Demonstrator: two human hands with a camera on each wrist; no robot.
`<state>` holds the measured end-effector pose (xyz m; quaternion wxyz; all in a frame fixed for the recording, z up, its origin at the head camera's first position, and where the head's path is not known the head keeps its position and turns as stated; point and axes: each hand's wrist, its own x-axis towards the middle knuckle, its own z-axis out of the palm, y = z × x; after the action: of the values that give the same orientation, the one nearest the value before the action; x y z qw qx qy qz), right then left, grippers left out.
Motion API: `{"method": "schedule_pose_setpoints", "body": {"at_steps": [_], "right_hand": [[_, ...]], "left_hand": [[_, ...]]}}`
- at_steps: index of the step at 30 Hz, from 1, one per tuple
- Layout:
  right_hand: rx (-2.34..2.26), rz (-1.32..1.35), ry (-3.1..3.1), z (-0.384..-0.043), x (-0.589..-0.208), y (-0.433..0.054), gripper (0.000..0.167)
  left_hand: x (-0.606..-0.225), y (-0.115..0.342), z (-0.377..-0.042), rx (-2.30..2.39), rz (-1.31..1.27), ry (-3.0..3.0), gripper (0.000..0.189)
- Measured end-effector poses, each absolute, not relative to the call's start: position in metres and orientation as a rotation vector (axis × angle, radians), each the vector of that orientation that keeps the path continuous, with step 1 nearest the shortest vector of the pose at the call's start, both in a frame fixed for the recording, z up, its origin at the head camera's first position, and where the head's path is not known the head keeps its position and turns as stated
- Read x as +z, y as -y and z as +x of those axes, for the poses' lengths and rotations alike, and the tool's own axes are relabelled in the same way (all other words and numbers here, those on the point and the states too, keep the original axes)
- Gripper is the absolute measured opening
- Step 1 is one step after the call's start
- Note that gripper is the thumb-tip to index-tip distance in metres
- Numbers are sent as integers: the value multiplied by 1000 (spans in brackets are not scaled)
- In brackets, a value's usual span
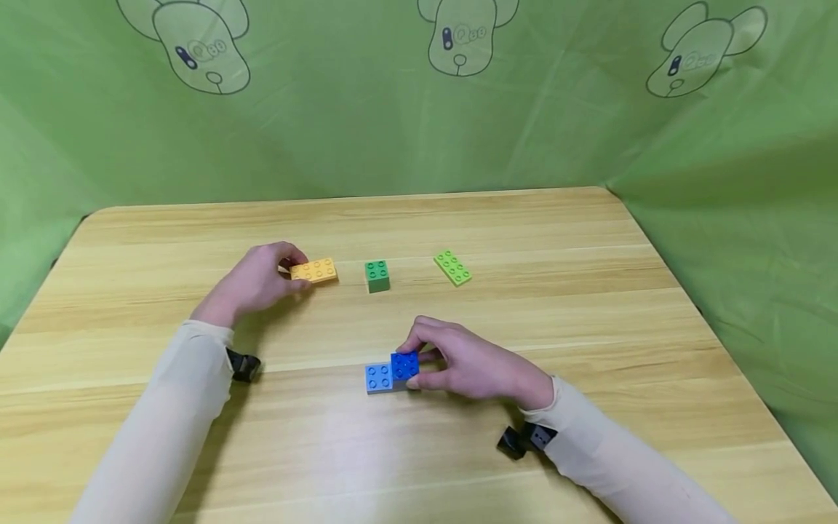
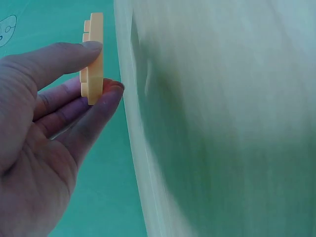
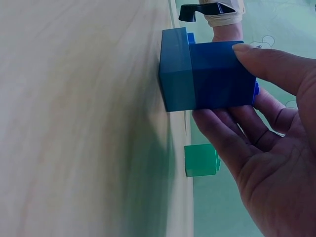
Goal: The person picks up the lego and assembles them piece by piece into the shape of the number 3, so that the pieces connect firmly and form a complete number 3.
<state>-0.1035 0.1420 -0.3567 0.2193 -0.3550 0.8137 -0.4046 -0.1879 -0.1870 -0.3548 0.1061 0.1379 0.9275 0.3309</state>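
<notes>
My left hand (image 1: 265, 280) pinches a flat orange-yellow building brick (image 1: 316, 270) between thumb and fingers. In the left wrist view the thumb lies on the studded face of this brick (image 2: 95, 59), with fingertips behind it. My right hand (image 1: 474, 360) grips a dark blue brick (image 1: 404, 366) by its sides. That brick sits on the right part of a lighter blue brick (image 1: 378, 378), whose left studs stay bare. The right wrist view shows the dark blue brick (image 3: 222, 74) flush against the lighter one (image 3: 177, 71), with the thumb at its upper edge.
A green brick (image 1: 377, 276) stands on the wooden table (image 1: 556, 291), right of the orange-yellow one. Farther right lies a flat lime-green brick (image 1: 452, 268), set at a slant. A green cloth (image 1: 360, 131) with mouse-like drawings hangs behind the table.
</notes>
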Motion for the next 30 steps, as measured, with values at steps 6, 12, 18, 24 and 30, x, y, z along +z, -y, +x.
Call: {"method": "schedule_pose_setpoints", "body": {"at_steps": [6,12,18,24,30], "right_hand": [[-1125,-970,-2249,-103,-358,-142,27],[-1118,-977,-2256,-104,-359,-143,27],[-1137,-985,-2238,-104,-358,-143,28],[-1118,-964,-2250,-104,-357,-142,29],[-1095,-966,-2261,-104,-356,-142,28]], "left_hand": [[-350,192,-184,1035,343,-2706,34],[-344,193,-181,1074,337,-2682,36],[-339,183,-171,1129,338,-2680,36],[-338,174,-163,1182,296,-2669,36],[-339,174,-161,1176,307,-2682,36]]}}
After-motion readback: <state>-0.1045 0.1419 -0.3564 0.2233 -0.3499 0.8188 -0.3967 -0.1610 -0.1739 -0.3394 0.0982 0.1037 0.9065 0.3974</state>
